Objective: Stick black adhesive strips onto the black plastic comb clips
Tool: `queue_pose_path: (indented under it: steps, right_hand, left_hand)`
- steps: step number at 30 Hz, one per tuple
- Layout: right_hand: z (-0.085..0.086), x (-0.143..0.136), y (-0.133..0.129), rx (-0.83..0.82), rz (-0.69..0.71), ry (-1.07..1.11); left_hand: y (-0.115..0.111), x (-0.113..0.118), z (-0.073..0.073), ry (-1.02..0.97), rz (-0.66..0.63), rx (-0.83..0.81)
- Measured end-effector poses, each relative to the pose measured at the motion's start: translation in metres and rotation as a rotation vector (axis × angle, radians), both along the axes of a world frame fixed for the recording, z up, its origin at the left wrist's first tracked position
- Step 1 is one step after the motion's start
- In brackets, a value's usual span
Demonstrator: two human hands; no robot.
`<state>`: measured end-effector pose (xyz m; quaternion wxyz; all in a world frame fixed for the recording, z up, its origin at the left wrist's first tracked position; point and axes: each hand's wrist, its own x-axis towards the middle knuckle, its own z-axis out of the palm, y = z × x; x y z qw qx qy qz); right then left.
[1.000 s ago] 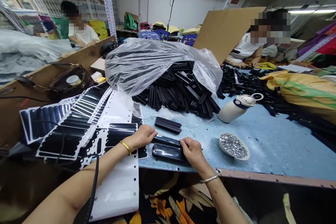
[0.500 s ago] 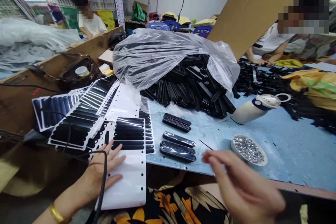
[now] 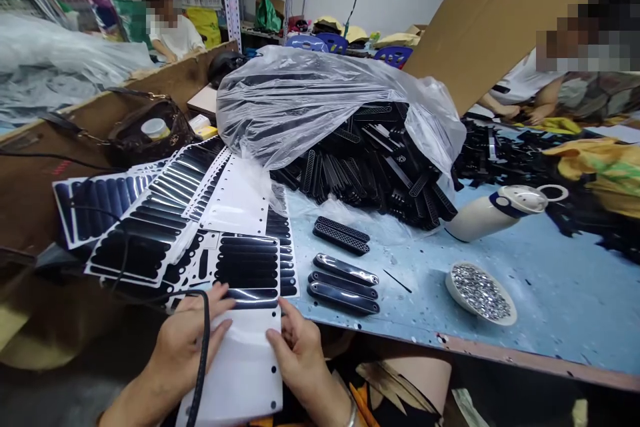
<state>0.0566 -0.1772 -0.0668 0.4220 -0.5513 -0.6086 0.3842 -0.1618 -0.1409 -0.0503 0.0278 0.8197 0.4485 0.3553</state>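
Note:
A white backing sheet with long black stickers (image 3: 247, 260) lies at the table's front edge, its bare lower part hanging toward me. My left hand (image 3: 187, 330) rests on the sheet's left side, fingers apart, fingertips by the lowest black sticker. At the opposite edge my right hand (image 3: 300, 343) grips the sheet, thumb on top and fingers curled at the border. Right of the sheet lie several glossy black strips (image 3: 345, 283) with rounded ends. Behind them sit black strips with a mesh pattern (image 3: 341, 235). A thin black stick (image 3: 397, 281) lies beside them.
More sticker sheets (image 3: 145, 227) overlap at the left. A clear plastic bag (image 3: 290, 100) spills a heap of black parts (image 3: 370, 167). On the right are a white bottle (image 3: 480, 213) and a bowl of small shiny pieces (image 3: 480, 290). A black cable (image 3: 204, 347) crosses my left hand. Two people sit beyond.
My right hand has moved left from beside the bowl to the sheet's right edge and taken hold there. My left hand has shifted slightly down, its fingers less spread.

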Motion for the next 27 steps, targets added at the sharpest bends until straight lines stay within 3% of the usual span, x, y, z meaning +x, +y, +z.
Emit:
queue_pose_path:
  steps: [3, 5, 7, 9, 13, 16, 20, 24, 27]
  right_hand:
    - [0.039, 0.035, 0.014, 0.236, 0.073, -0.176]
    - [0.064, 0.066, 0.038, 0.382, -0.040, -0.305]
    - [0.077, 0.094, 0.069, 0.395, -0.102, -0.402]
    - [0.078, 0.112, 0.099, 0.300, -0.110, -0.455]
    - [0.059, 0.117, 0.132, 0.046, 0.049, -0.490]
    - [0.048, 0.112, 0.134, 0.018, 0.074, -0.505]
    - [0.043, 0.110, 0.130, 0.025, 0.050, -0.514]
    - [0.051, 0.111, 0.133, 0.035, 0.034, -0.494]
    - [0.072, 0.111, 0.127, 0.065, -0.014, -0.443]
  left_hand:
    - [0.007, -0.005, 0.002, 0.007, 0.043, -0.001]
    - [0.011, -0.005, 0.003, -0.002, 0.039, 0.009]
    - [0.012, -0.004, 0.007, -0.023, 0.051, -0.001]
    - [0.010, -0.004, 0.012, -0.059, 0.110, -0.001]
    - [0.003, -0.013, 0.023, -0.202, 0.300, -0.054]
    - [-0.003, -0.016, 0.023, -0.356, 0.372, -0.422]
    - [-0.009, -0.008, 0.005, -0.602, 0.379, -0.948]
    - [-0.010, 0.005, -0.012, -0.844, 0.425, -1.124]
    - [-0.010, 0.012, -0.005, -1.075, 0.409, -1.245]
